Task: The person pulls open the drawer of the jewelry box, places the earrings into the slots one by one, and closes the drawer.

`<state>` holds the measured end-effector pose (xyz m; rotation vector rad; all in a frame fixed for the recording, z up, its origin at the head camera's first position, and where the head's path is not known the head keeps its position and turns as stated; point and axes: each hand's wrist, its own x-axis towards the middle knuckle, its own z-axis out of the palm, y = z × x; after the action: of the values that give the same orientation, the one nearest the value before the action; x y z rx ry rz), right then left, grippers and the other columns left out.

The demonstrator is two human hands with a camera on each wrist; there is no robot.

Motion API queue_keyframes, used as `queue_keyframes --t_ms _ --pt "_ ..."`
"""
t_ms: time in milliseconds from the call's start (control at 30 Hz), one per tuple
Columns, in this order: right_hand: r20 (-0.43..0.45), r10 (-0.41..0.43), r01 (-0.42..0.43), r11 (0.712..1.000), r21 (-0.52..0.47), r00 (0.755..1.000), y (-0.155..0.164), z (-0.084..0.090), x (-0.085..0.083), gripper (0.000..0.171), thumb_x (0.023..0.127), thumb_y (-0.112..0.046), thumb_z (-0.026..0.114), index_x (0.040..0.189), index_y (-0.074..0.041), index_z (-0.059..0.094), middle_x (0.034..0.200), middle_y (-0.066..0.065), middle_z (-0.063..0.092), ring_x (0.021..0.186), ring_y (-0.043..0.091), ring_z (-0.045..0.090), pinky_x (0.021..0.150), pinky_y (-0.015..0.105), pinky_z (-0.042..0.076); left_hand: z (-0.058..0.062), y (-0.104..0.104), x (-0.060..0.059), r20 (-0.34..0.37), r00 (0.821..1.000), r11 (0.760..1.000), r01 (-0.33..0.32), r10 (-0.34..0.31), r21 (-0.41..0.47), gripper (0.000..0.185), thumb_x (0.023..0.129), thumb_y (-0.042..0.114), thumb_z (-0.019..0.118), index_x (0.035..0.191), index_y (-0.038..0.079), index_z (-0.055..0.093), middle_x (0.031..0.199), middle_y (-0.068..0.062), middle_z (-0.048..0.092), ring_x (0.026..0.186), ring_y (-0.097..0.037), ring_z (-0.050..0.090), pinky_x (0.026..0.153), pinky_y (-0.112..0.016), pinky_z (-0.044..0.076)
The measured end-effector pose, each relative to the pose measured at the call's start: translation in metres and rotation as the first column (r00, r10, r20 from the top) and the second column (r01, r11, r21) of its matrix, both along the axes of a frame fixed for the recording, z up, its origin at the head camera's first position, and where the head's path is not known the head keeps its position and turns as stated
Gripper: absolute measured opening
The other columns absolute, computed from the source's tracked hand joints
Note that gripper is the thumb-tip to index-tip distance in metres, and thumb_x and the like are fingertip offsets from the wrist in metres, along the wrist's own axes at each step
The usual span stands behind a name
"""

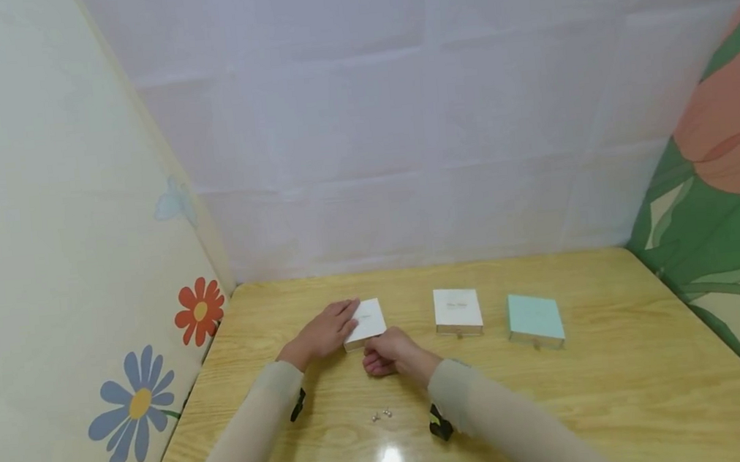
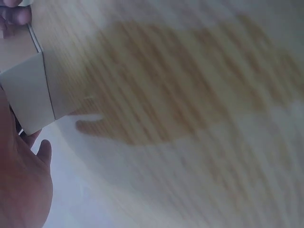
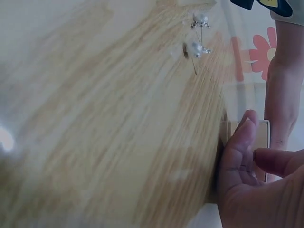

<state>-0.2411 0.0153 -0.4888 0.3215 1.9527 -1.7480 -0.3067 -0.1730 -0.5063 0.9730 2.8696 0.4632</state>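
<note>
White box (image 1: pixel 365 322) lies on the wooden table (image 1: pixel 621 385), leftmost of three boxes. Left hand (image 1: pixel 322 333) rests on its left side and top with fingers stretched nearly flat. Right hand (image 1: pixel 390 353) sits at its near edge with fingers curled, seemingly pinching something at the box's front; what exactly cannot be told. Two small earrings (image 1: pixel 380 414) lie nearer the person.

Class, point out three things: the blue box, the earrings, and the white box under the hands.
blue box (image 1: pixel 535 318), head view, on its lid.
earrings (image 1: pixel 381 415), head view, on the pair.
white box (image 1: pixel 369 319), head view, on its top face.
</note>
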Motion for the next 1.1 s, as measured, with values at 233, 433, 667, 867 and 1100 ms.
queue_keyframes --t_ms 233,433,667,867,1100 --pt "0.000 -0.037 0.037 0.999 0.003 0.999 -0.003 -0.003 0.004 0.016 0.097 0.000 0.060 0.099 0.012 0.070 0.071 0.012 0.072 0.051 0.011 0.066 0.055 0.025 0.060 -0.005 0.002 0.002 -0.036 0.999 0.999 0.017 -0.018 -0.042 0.058 0.112 0.035 0.028 0.161 0.003 0.023 0.163 -0.018 0.030 0.150 -0.035 0.028 0.123 -0.049 0.026" --pt "-0.024 -0.059 0.059 0.998 0.011 0.998 -0.005 -0.004 0.006 0.016 0.096 0.002 0.058 0.098 0.012 0.070 0.066 0.009 0.070 0.050 0.011 0.065 0.052 0.023 0.058 -0.005 0.002 0.000 -0.047 0.999 0.996 0.001 -0.005 -0.091 0.059 0.112 0.038 0.025 0.162 0.007 0.020 0.166 -0.012 0.026 0.152 -0.032 0.025 0.125 -0.045 0.023" --pt "-0.030 -0.060 0.061 0.998 0.021 0.998 -0.007 -0.005 0.009 0.015 0.093 0.005 0.058 0.098 0.013 0.069 0.062 0.007 0.068 0.049 0.011 0.065 0.051 0.023 0.058 -0.001 0.000 -0.002 -0.028 0.999 0.994 0.020 -0.023 -0.107 0.059 0.112 0.039 0.024 0.163 0.009 0.017 0.168 -0.010 0.022 0.154 -0.032 0.022 0.125 -0.046 0.021" --pt "-0.054 -0.059 0.060 0.998 0.012 0.997 -0.006 -0.005 0.012 0.014 0.092 0.004 0.059 0.097 0.014 0.069 0.062 0.007 0.068 0.049 0.012 0.065 0.051 0.024 0.059 0.001 0.000 -0.004 -0.044 0.999 0.991 0.017 -0.022 -0.131 0.059 0.112 0.040 0.023 0.163 0.010 0.016 0.168 -0.009 0.021 0.154 -0.032 0.022 0.125 -0.046 0.021" --pt "-0.048 -0.053 0.054 0.998 0.013 0.997 -0.006 -0.008 0.016 0.013 0.093 0.003 0.059 0.094 0.013 0.068 0.063 0.008 0.068 0.049 0.012 0.065 0.050 0.024 0.058 0.000 0.001 -0.002 -0.048 0.998 0.991 0.030 -0.036 -0.128 0.059 0.112 0.037 0.025 0.162 0.005 0.019 0.167 -0.013 0.023 0.153 -0.034 0.023 0.125 -0.047 0.021"
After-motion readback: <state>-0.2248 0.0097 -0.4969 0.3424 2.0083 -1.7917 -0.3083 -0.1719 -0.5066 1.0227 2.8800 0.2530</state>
